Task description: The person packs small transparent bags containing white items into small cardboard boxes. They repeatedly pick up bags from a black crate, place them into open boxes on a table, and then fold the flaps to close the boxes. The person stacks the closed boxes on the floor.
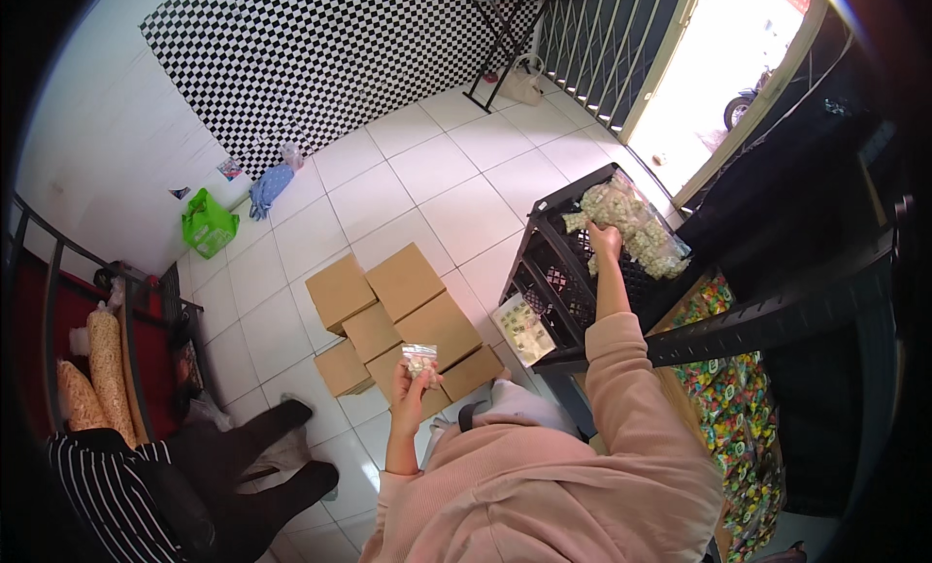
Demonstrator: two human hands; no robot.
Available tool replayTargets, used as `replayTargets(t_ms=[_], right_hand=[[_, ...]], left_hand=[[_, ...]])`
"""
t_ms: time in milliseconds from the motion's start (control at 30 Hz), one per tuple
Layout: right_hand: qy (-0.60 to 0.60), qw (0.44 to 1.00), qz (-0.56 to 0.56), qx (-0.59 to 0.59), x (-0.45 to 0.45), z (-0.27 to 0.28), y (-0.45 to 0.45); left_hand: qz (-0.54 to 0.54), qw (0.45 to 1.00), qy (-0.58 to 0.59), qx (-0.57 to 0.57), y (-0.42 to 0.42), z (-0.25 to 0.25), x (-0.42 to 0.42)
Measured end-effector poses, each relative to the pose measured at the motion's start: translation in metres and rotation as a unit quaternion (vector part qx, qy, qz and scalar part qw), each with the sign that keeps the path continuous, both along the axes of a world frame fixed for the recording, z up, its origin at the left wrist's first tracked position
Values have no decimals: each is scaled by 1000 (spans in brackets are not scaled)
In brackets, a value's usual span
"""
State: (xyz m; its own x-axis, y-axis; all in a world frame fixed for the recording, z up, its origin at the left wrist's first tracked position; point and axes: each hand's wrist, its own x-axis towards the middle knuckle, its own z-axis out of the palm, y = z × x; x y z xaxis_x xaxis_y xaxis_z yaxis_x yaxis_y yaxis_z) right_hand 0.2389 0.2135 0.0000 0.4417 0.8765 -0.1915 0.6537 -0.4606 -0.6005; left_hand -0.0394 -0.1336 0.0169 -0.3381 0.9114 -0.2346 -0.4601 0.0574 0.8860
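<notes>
A small clear zip bag [421, 362] with pale pieces inside is held upright between the thumb and fingers of my left hand [409, 393], above several brown cardboard boxes [439, 328] on the floor. My right hand [606, 240] reaches to the black plastic crate [536, 235], its fingers at a heap of clear bags of pale round pieces [628, 217]. Whether those fingers grip a bag is hard to tell, as they are partly hidden. A printed pack [524, 330] with pale contents leans at the crate's near side.
Colourful packets [739, 425] lie along the right. A person in dark trousers [269, 468] is at lower left, near a rack [54, 272] with long bags of snacks [109, 359]. A green bag [209, 224] stands by the wall; a folding table [502, 39] stands farther back.
</notes>
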Motion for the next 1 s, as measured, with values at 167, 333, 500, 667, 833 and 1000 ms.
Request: replayTargets(t_ms=[167, 333, 500, 667, 833, 1000], right_hand=[[29, 999, 3, 24, -10, -1, -5], [55, 996, 26, 72, -2, 1, -4], [7, 992, 22, 127, -5, 26, -28], [1, 971, 66, 231, -13, 43, -76], [300, 903, 257, 168, -64, 65, -144], [334, 841, 422, 51, -122, 80, -199]], left_hand=[[60, 998, -6, -19, -11, -5, -8], [98, 993, -63, -14, -21, -17, -13], [103, 992, -64, -40, -25, -19, -13], [66, 994, -56, -62, -29, -23, -13], [55, 994, -79, -42, -23, -9, -9], [29, 997, -68, 8, -14, 15, -15]])
